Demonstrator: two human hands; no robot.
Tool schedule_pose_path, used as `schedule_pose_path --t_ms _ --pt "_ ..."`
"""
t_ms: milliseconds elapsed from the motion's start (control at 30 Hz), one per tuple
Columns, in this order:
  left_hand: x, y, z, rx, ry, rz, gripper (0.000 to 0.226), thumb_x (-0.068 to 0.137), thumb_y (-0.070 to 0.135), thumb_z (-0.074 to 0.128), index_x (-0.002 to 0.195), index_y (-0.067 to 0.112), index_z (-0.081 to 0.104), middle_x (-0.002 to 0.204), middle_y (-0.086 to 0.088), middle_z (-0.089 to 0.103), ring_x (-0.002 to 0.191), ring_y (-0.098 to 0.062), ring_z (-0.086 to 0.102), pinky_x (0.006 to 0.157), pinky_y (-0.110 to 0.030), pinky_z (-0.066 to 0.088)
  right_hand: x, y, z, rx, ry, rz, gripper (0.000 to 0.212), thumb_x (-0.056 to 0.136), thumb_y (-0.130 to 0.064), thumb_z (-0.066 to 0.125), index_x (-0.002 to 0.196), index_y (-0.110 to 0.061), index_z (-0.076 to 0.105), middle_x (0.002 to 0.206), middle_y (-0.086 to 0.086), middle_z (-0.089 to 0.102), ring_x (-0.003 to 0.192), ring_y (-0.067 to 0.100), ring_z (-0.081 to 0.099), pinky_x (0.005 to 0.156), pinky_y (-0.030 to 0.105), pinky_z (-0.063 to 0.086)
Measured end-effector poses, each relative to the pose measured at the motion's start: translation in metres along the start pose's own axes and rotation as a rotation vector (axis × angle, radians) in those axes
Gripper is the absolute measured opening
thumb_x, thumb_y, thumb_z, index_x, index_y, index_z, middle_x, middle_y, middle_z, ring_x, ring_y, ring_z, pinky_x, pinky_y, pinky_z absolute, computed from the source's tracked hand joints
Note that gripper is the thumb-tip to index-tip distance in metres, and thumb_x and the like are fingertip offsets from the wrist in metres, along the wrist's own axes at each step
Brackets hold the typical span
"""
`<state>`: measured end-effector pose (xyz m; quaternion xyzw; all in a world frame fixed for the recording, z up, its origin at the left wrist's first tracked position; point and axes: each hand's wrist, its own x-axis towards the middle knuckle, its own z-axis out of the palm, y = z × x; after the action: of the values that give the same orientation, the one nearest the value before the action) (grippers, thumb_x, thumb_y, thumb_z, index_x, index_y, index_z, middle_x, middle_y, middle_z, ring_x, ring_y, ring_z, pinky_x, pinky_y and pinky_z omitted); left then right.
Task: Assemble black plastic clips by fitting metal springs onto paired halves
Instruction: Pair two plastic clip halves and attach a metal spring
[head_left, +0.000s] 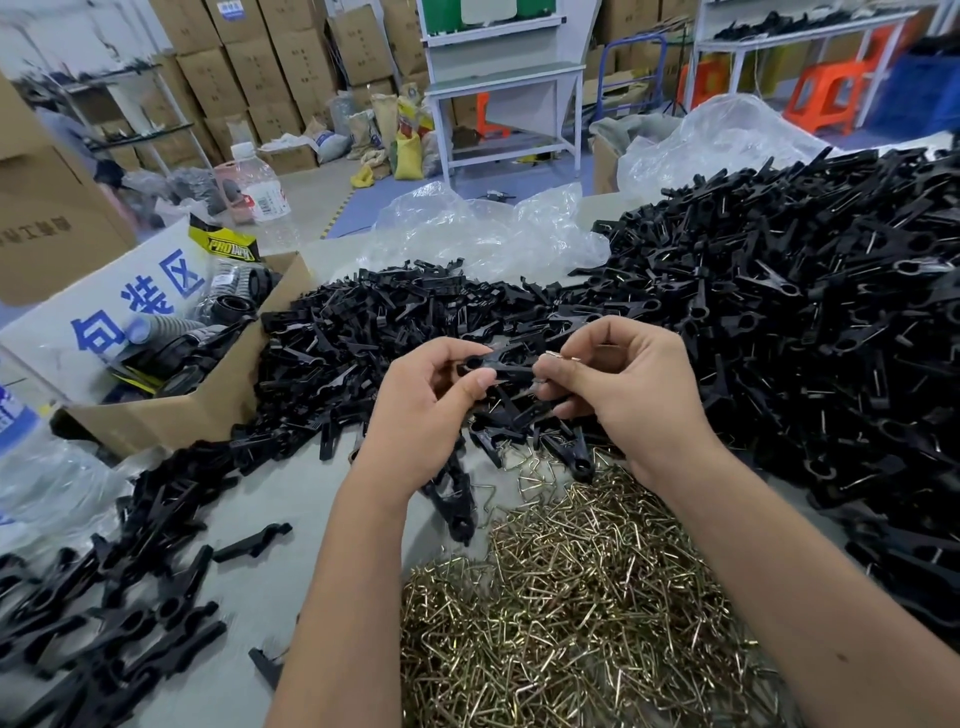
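Both hands meet above the table's middle, seen from the head camera. The left hand (423, 400) has thumb and fingers curled round a pair of black clip halves (498, 364), holding them together with the round eye pointing left. The right hand (618, 374) pinches a brass-coloured metal spring (563, 356) at the halves' right end, fingertips pressed close; whether the spring is already seated on the plastic cannot be told.

Just below the hands lies the loose spring heap (576, 587), with unassembled black halves (374, 322) piled behind and to the left, and a far bigger mound of black clips (810, 312) to the right, many showing a wire leg.

Risks, as I judge them: the halves could slide out of register under the left thumb, so the spring catches only one; the spring could snap free from the pinch and vanish into the heap; tangled springs may lift in clumps.

Writing: a white sign (130, 306) against the cardboard box (208, 400) bears large blue Chinese characters, seemingly 包装区; a yellow-and-black package (228, 244) reads "PROTAPER"; the water bottle (260, 192) label is too small to read
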<state>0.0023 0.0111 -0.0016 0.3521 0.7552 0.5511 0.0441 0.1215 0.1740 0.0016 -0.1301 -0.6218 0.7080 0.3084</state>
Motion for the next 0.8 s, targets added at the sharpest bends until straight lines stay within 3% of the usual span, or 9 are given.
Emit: schedule_pose_path --t_ms 100,233,433,600,700,800 --pt "-0.0006 0.0016 -0.0008 -0.058 -0.006 0.020 0.022 0.095 0.009 0.072 0.107 0.028 0.074 0.090 -0.016 0.073 0.079 -0.011 0.068 0.074 -0.020 0.056 0.0002 0.0005 -0.0013 0.005 0.001 0.092 0.013 0.085 0.001 0.081 0.087 -0.002 0.069 0.080 0.022 0.076 0.067 0.029 0.077 0.053 0.026 0.057" --pt "-0.0019 0.0035 -0.0016 -0.120 -0.031 0.035 0.025 0.092 0.006 0.075 0.108 0.026 0.077 0.094 -0.025 0.071 0.080 -0.027 0.067 0.079 -0.029 0.059 0.0008 -0.0008 0.0015 0.072 -0.026 0.187 0.008 0.095 -0.007 0.072 0.094 0.001 0.072 0.079 0.018 0.077 0.066 0.026 0.076 0.052 0.024 0.057" --pt "-0.0032 0.0045 -0.0035 -0.225 -0.005 0.046 0.028 0.087 0.002 0.078 0.108 0.020 0.080 0.093 -0.029 0.071 0.079 -0.023 0.067 0.077 -0.026 0.059 0.0022 -0.0016 0.0025 0.074 -0.024 0.236 0.011 0.090 -0.015 0.079 0.089 -0.004 0.081 0.081 0.011 0.077 0.066 0.014 0.070 0.050 0.021 0.053" --pt "-0.0035 0.0065 -0.0020 -0.231 0.005 0.050 0.028 0.086 0.001 0.079 0.109 0.017 0.080 0.092 -0.025 0.073 0.076 -0.014 0.067 0.074 -0.020 0.056 0.0012 0.0012 0.0038 0.049 -0.097 0.268 0.013 0.094 -0.008 0.073 0.083 -0.005 0.078 0.078 0.013 0.076 0.063 0.014 0.067 0.050 0.021 0.052" --pt "-0.0037 0.0065 -0.0034 -0.245 0.003 0.045 0.029 0.086 0.000 0.078 0.108 0.018 0.081 0.092 -0.023 0.074 0.077 -0.015 0.069 0.074 -0.021 0.057 0.0003 0.0004 0.0026 0.007 -0.106 0.206 0.004 0.092 -0.003 0.075 0.092 -0.004 0.079 0.080 0.018 0.077 0.061 0.015 0.069 0.052 0.021 0.054" --pt "-0.0038 0.0059 -0.0047 -0.239 0.003 0.029 0.029 0.087 0.002 0.078 0.108 0.021 0.081 0.095 -0.028 0.072 0.082 -0.027 0.069 0.076 -0.031 0.062 0.0009 0.0009 0.0000 -0.013 -0.118 0.170 0.020 0.088 0.001 0.077 0.107 -0.005 0.074 0.078 0.021 0.076 0.060 0.019 0.068 0.053 0.022 0.055"
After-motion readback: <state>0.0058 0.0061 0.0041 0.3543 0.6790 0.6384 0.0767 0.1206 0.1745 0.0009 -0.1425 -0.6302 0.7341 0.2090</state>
